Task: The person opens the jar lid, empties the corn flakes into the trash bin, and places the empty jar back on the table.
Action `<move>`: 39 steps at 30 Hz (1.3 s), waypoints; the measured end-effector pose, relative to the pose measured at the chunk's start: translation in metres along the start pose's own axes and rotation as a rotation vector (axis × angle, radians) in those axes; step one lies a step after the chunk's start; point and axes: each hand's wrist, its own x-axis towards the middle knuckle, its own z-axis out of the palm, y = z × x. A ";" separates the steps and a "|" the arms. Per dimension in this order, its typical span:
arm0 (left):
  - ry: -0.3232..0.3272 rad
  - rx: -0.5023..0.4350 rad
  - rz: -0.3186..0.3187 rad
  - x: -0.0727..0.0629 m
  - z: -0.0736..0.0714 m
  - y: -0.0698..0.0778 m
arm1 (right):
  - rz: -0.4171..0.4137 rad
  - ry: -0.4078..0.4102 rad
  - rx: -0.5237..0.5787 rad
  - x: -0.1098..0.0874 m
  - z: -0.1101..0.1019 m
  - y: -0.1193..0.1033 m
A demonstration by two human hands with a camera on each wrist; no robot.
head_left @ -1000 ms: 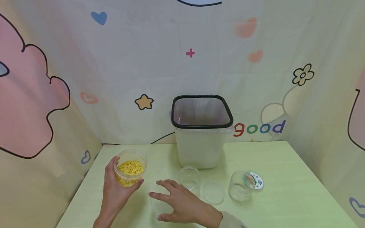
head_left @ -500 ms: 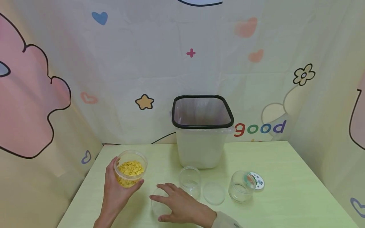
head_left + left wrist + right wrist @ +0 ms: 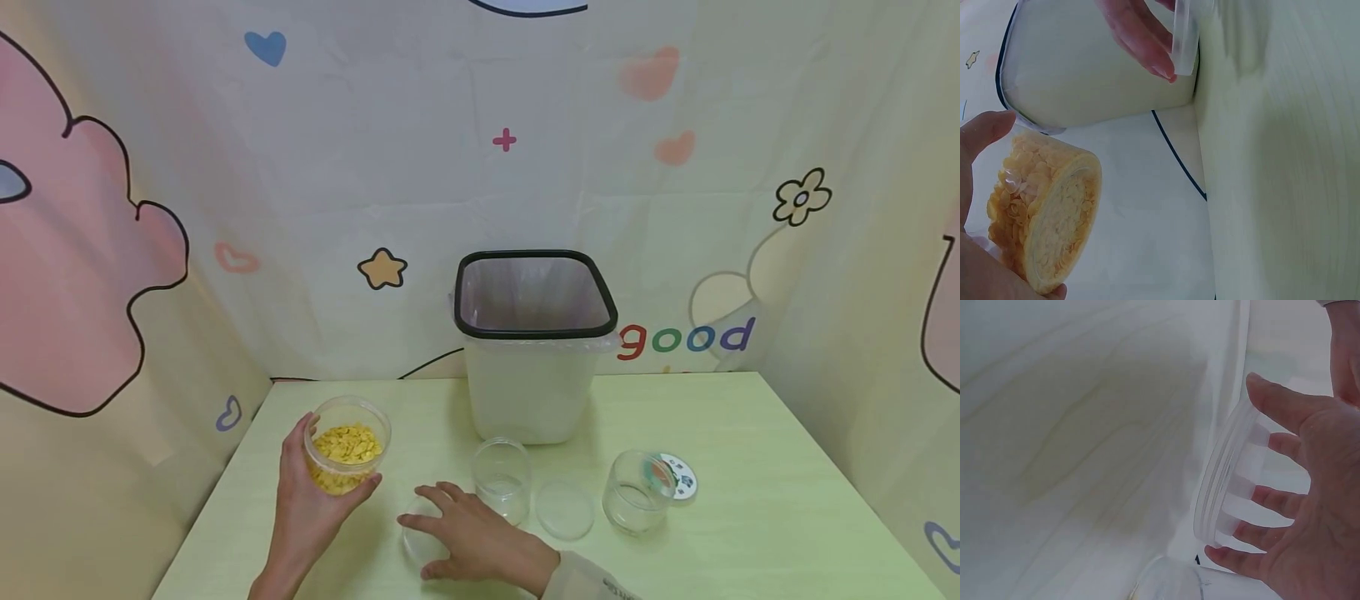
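My left hand (image 3: 307,508) grips a clear plastic jar (image 3: 347,483) partly filled with yellow flakes (image 3: 347,444), held above the left of the table with its open mouth up. In the left wrist view, the jar's flat base (image 3: 1066,225) shows flakes pressed against it. My right hand (image 3: 483,537) holds a clear round lid (image 3: 1225,481) by its edge, thumb on one side and spread fingertips on the other. The lid (image 3: 420,537) is apart from the jar, lower and to its right in the head view, partly hidden behind the fingers.
A white bin (image 3: 528,392) with a black rim and plastic liner stands at the back. Right of my right hand are a clear jar (image 3: 501,475), a clear lid (image 3: 565,510) and another clear jar (image 3: 633,504). A printed white disc (image 3: 681,479) lies behind that jar.
My right hand has shifted slightly, its wrist and sleeve moving left and its fingers a little down, still with the lid. The left hand keeps the jar almost in place.
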 end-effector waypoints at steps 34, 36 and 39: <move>-0.031 0.014 -0.007 -0.001 0.003 0.002 | 0.152 -0.118 0.103 0.006 0.013 0.019; -0.032 0.018 -0.005 -0.001 0.003 0.002 | 0.158 -0.124 0.113 0.007 0.014 0.020; -0.033 0.025 0.000 -0.001 0.003 0.003 | 0.165 -0.131 0.122 0.007 0.014 0.021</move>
